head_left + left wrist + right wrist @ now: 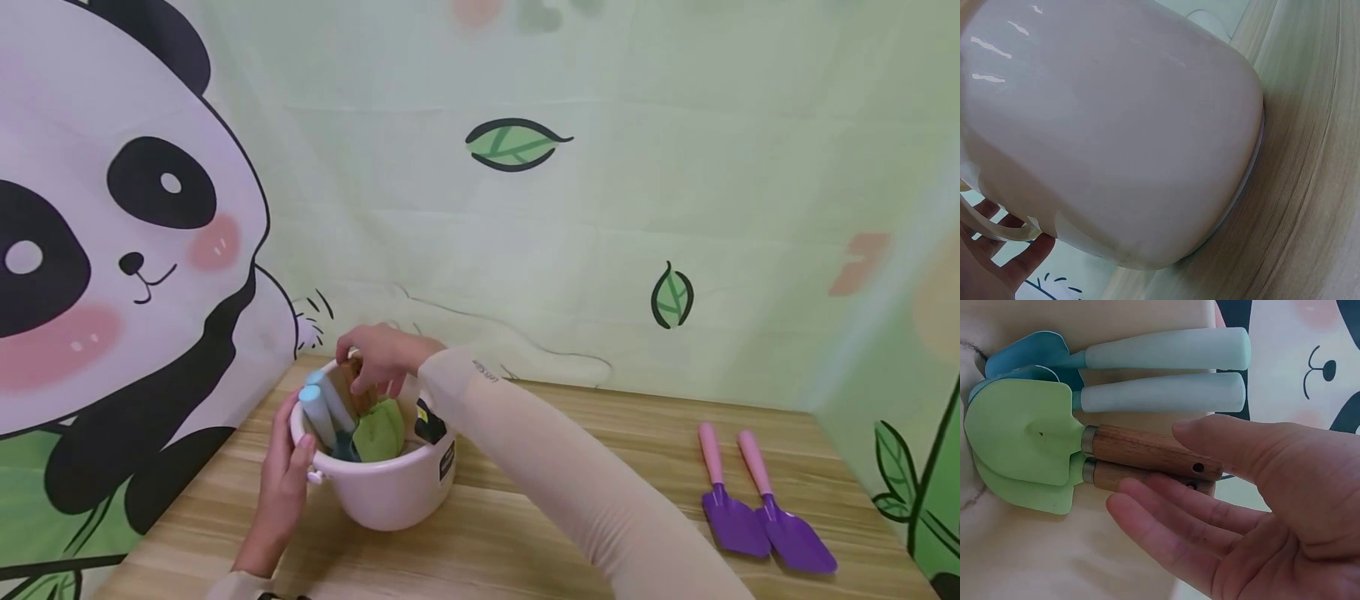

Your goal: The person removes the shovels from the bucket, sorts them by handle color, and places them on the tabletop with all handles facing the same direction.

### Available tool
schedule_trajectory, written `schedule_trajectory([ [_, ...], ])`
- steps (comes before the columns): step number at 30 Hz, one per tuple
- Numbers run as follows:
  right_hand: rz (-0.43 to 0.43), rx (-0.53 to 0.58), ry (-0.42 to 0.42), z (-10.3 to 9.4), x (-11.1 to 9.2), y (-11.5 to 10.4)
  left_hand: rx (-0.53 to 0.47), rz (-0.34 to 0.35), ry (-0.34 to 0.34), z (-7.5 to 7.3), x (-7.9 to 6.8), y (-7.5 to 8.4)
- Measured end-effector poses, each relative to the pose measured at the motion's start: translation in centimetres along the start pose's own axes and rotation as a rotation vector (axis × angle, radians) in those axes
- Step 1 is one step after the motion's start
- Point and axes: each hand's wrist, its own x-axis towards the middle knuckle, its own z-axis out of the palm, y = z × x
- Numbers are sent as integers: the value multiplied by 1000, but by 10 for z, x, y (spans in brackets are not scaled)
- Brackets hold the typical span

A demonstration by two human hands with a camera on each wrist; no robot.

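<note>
A pale pink bucket (390,492) stands on the wooden table at centre left, with hand trowels upright inside. My left hand (285,467) grips its side near the rim; in the left wrist view my left fingers (1029,256) are by the bucket's handle. My right hand (386,354) reaches over the rim to two green trowels (1022,431) with wooden handles (1147,450). Its thumb lies against one handle and fingers are at the other; the index finger is hidden in the right wrist view. Two blue trowels (1029,353) with pale blue handles (1166,350) stand beside them.
Two purple trowels (735,525) with pink handles (753,462) lie side by side on the table at the right. Behind the wooden table (570,517) hangs a pale green cloth backdrop (390,208) printed with a panda and leaves.
</note>
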Motion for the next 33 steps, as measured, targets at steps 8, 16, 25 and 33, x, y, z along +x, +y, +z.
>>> schedule_trajectory([
  [8,-14,7,-4,1,1,1,5,8,9,0,0,0],
  [16,-25,-21,-10,2,2,1,-3,18,7,1,-1,0],
  [25,-25,-15,-8,4,2,2,16,-3,-7,0,0,1],
  [33,-56,9,-9,0,-4,9,23,-19,-10,-1,-1,1],
])
